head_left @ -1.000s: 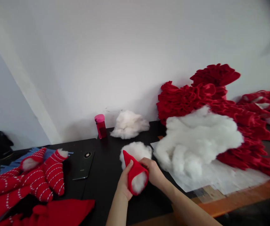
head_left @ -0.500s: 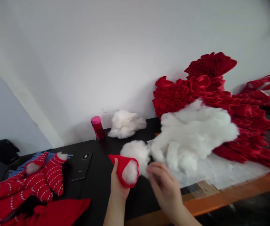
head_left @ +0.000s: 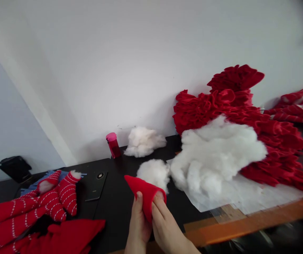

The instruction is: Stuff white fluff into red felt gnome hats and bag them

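Note:
A plain red felt cone (head_left: 144, 190) is held low in the middle, its tip pointing up and left, its opening toward the right. My left hand (head_left: 139, 220) is wrapped round its underside, thumb on the near face. The fingers of my right hand (head_left: 162, 217) reach inside the opening, and the fingertips are hidden there. Just behind the cone lies a small tuft of white stuffing (head_left: 153, 173). To the right is a large heap of white stuffing (head_left: 220, 155) on white sheeting (head_left: 270, 194).
Red felt pieces (head_left: 204, 109) are piled behind the large heap. A pink bottle (head_left: 113, 145) and more stuffing (head_left: 144, 141) stand by the wall. Left are a phone (head_left: 96, 186), striped red stuffed pieces (head_left: 48, 197), plain red cones (head_left: 74, 233) and a black object (head_left: 15, 168).
My right hand has moved left from the small tuft and its fingers have entered the cone. The cone has turned, so the white stuffing in its opening no longer shows. The view has shifted slightly.

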The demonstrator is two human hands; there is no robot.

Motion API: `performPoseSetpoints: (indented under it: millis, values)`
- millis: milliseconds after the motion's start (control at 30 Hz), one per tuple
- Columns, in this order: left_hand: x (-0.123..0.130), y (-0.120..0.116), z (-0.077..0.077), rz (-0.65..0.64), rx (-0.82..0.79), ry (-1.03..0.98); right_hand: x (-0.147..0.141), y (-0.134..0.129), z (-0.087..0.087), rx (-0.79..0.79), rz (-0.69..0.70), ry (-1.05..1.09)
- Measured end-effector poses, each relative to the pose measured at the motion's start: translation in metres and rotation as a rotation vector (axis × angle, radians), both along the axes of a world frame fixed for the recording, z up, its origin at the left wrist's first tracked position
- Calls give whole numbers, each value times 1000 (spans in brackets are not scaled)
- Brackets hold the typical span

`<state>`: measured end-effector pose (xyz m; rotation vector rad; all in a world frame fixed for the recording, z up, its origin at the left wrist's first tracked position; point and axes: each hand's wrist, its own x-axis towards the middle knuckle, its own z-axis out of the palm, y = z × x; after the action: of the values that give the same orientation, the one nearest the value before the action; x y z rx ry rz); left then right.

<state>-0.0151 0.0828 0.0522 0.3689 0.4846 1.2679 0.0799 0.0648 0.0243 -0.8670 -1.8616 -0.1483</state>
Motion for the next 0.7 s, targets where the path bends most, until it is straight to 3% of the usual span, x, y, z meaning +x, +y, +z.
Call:
performPoseSetpoints:
  millis: [100,167,300,400,467,700]
  values:
    - [-1,-7,-3,50,84,109,7,-1,17,-22,105,-90]
    - [-2,-9,-5,52,107,135,10,-7,21,-27,66,-68]
    - [0,-12,-6,79,153,148,10,-20,4,-2,-147,70]
    - [0,-15,-8,43,213,172,7,-20,-11,33,-145,-57]
    - [-1,-18,-10,4,238,174,8,-17,-10,48,-99,-196]
    - [-15,-21,-17,-84,204,158,28,-16,34,-132,138,-474]
